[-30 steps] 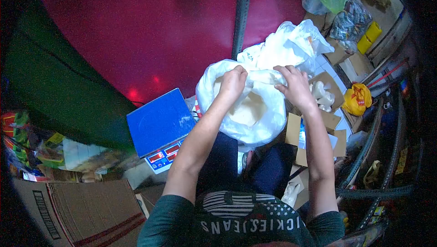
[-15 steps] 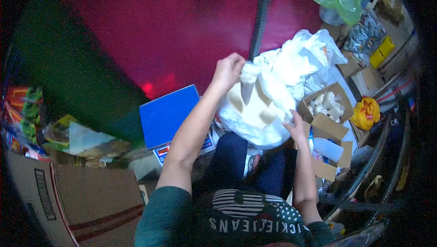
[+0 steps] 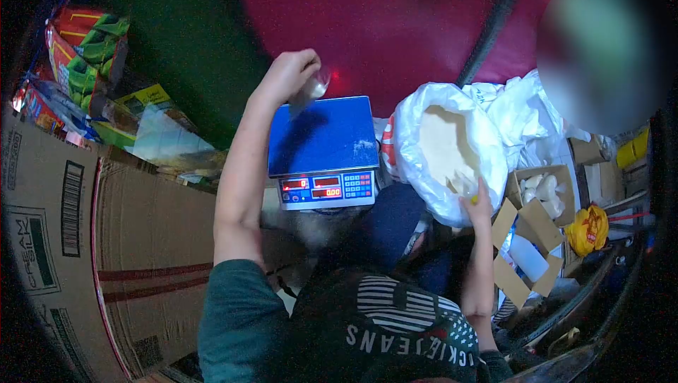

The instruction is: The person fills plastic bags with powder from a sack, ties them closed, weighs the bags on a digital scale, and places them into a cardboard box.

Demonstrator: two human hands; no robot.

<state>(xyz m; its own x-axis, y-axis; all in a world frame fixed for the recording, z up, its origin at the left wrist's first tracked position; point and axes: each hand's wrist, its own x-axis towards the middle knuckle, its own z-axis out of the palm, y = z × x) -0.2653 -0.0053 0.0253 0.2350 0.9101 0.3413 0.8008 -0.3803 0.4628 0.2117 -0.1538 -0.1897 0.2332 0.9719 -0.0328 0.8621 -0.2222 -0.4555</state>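
My left hand [image 3: 293, 74] is closed on the top of a small clear plastic bag [image 3: 315, 87] with a little white powder in it. It hangs above the far edge of a blue-topped digital scale [image 3: 323, 136], whose red displays show zeros. To the right stands a white plastic sack [image 3: 412, 125], open at the top, with off-white powder [image 3: 445, 143] inside. My right hand [image 3: 479, 208] is at the sack's near right rim, fingers closed round something small with a yellow-green bit. A pale, translucent object [image 3: 462, 184] lies on the powder beside those fingers; its kind is unclear.
Right of the sack, a carton [image 3: 526, 178] holds several filled white bags. An open cardboard box [image 3: 545, 231] and a yellow bag [image 3: 587, 231] are near it. Large cartons [image 3: 148, 242] stand at left, colourful packets [image 3: 88, 58] beyond. A dark pole [image 3: 494, 19] rises behind the sack.
My left hand has moved left with the small bag, from over the sack to over the scale. My right hand stays by the sack's rim. The view has turned left.
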